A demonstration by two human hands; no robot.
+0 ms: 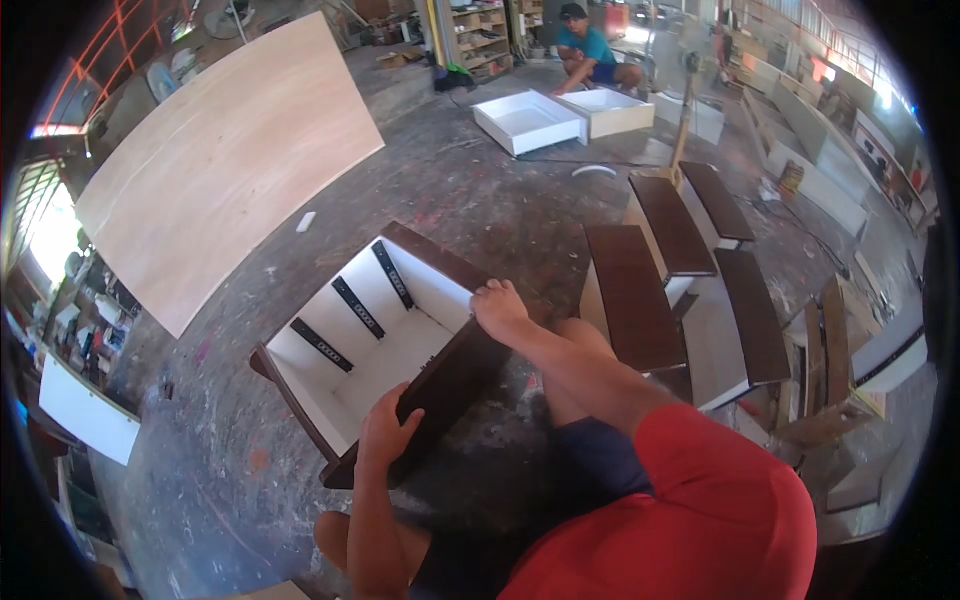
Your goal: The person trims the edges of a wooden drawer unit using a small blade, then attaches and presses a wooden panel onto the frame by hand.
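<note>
In front of me a dark brown cabinet carcass (430,385) rests on the floor, its open side facing up. Its inside is white, and three black drawer slides (358,306) run along the far wall. My left hand (388,430) grips the near edge, thumb on the brown outer face and fingertips hidden over the inner side. Farther right along the same edge, my right hand (500,308) curls its fingers over the rim near the corner. The slides on the near wall are mostly hidden from view.
Several drawers with dark brown fronts (635,295) stand to my right. A large plywood sheet (240,160) leans at the far left. White drawer boxes (530,120) lie ahead, beside a crouching person (590,55) in a teal shirt. A small white block (306,222) lies on the floor.
</note>
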